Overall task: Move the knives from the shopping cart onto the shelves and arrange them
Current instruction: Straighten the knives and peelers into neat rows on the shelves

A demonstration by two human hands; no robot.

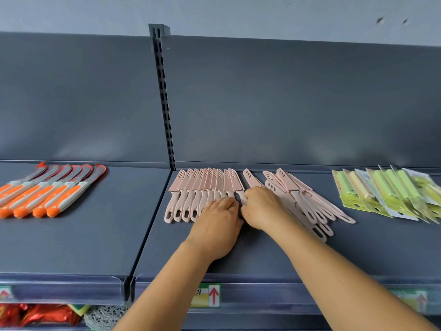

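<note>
Several pink sheathed knives [191, 187] lie side by side in a neat row on the dark grey shelf [238, 254], blades toward the back. To their right a loose pile of pink knives [307, 199] lies criss-crossed. My left hand [218, 225] rests flat on the handles at the right end of the row. My right hand [265, 209] curls around the handle of the last pink knife [236, 181] in the row, right beside the left hand. One more pink knife [251, 179] lies tilted behind my right hand. No shopping cart is in view.
Orange-and-grey handled knives [45, 194] lie fanned on the left shelf section. Green packaged items [391, 194] are stacked at the right. A slotted upright [164, 103] divides the sections. Price-tag rail [210, 296] runs along the front edge; red packets [40, 315] sit below.
</note>
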